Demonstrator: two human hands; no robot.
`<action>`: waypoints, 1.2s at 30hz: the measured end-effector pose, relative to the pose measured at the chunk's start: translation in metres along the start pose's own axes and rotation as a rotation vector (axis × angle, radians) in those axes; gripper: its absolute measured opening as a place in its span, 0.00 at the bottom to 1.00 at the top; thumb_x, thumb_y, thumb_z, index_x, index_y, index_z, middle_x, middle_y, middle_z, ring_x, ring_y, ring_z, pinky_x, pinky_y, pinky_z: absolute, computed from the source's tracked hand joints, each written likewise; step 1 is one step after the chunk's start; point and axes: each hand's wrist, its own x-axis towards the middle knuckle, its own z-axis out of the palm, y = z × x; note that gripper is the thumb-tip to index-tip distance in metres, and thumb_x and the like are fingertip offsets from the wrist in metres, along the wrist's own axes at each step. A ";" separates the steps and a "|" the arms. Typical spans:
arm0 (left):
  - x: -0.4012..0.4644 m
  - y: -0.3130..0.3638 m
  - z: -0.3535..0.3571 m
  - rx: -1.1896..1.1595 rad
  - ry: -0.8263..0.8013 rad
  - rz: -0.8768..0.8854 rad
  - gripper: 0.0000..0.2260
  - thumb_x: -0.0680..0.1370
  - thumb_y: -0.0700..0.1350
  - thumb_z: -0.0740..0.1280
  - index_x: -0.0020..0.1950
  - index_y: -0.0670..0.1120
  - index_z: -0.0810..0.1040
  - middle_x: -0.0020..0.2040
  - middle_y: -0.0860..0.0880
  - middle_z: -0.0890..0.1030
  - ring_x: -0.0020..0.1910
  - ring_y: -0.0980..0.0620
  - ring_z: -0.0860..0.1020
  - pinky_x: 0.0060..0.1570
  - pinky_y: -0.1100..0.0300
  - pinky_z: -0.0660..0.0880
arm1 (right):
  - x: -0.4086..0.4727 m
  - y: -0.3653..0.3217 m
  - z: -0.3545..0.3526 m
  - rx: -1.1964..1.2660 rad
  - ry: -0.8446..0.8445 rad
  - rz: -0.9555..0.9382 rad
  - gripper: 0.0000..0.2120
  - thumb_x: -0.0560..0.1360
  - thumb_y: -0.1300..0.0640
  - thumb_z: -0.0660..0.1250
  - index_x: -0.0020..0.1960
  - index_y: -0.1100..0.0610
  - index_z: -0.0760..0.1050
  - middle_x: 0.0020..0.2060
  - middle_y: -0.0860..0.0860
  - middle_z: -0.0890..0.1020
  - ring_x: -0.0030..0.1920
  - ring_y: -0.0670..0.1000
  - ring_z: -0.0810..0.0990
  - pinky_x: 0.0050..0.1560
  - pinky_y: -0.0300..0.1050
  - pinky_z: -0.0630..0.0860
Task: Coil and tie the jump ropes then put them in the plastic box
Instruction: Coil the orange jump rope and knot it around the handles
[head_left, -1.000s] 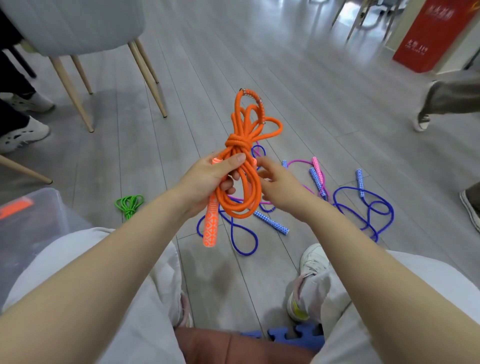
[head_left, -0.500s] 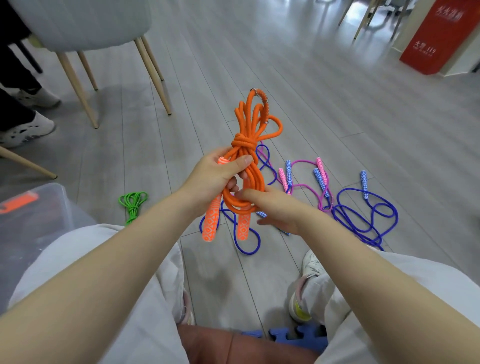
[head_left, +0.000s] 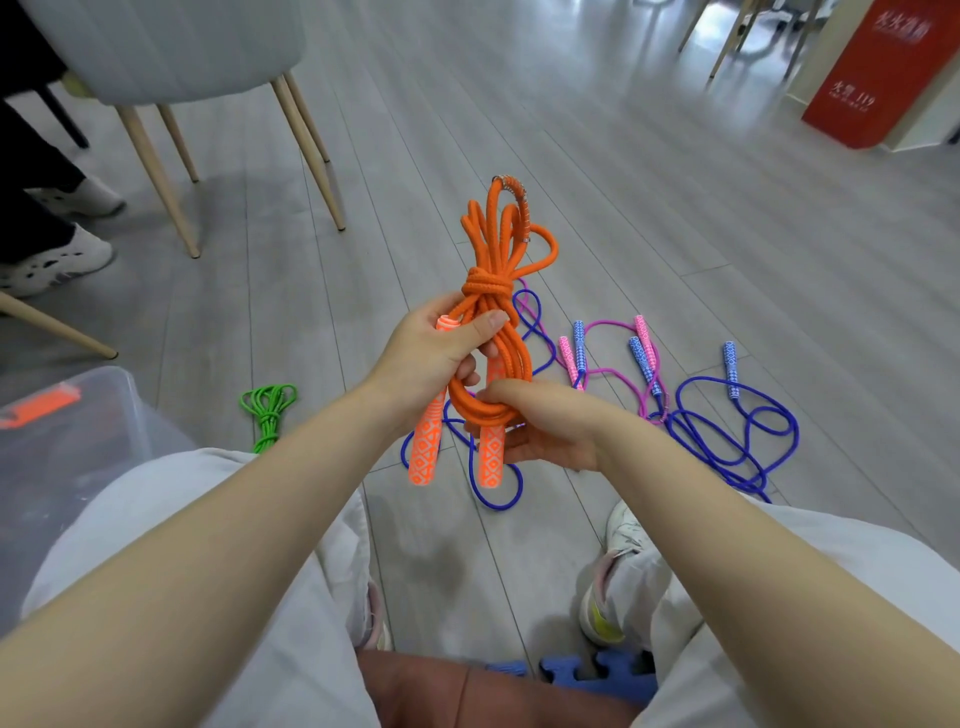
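Sitting at the near left edge of the head view, a clear plastic box with an orange latch (head_left: 78, 431) rests on the grey plank floor (head_left: 649, 208); its walls are too hazy to show whether anything lies inside.

Held up in the middle of the view is a coiled orange jump rope with orange-and-white patterned handles (head_left: 491, 291), a knot wound round its waist. The left hand (head_left: 434, 358) grips the bundle just below the knot, thumb laid across the front strands, the other fingers curled behind, one handle's top poking out above the fist. The right hand (head_left: 540, 426) sits lower, fingers curled round the bottom loop of the coil and against the second handle. Both handles hang down side by side below the hands, and the upper loops stand above the knot.

On the floor to the left, near the box, lies a small tied green jump rope (head_left: 267, 410). Behind and to the right of the hands, loose blue jump ropes with blue patterned handles (head_left: 727, 421) and a pink jump rope with pink handles (head_left: 608, 343) sprawl tangled together. A grey chair with pale wooden legs (head_left: 171, 57) stands at the far left, and a red sign (head_left: 878, 78) at the far right.
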 end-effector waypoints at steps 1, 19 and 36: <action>-0.001 0.000 0.000 0.008 -0.007 0.005 0.04 0.78 0.45 0.68 0.50 0.46 0.80 0.33 0.48 0.79 0.25 0.54 0.68 0.29 0.61 0.73 | 0.000 0.001 0.000 -0.020 -0.018 0.040 0.10 0.75 0.49 0.65 0.48 0.55 0.78 0.55 0.57 0.81 0.55 0.57 0.79 0.62 0.62 0.74; 0.004 -0.005 0.002 0.018 0.164 -0.039 0.21 0.76 0.44 0.72 0.66 0.53 0.69 0.37 0.48 0.81 0.25 0.58 0.77 0.29 0.64 0.74 | 0.004 -0.005 0.003 -0.021 0.206 -0.090 0.14 0.73 0.64 0.68 0.57 0.64 0.76 0.45 0.60 0.81 0.43 0.53 0.80 0.51 0.48 0.80; 0.011 -0.004 -0.005 -0.179 0.178 -0.072 0.09 0.77 0.45 0.70 0.53 0.42 0.76 0.29 0.49 0.72 0.24 0.53 0.71 0.29 0.59 0.74 | -0.007 -0.016 0.008 0.105 0.444 -0.321 0.20 0.69 0.71 0.71 0.59 0.60 0.75 0.47 0.57 0.83 0.43 0.54 0.83 0.41 0.42 0.82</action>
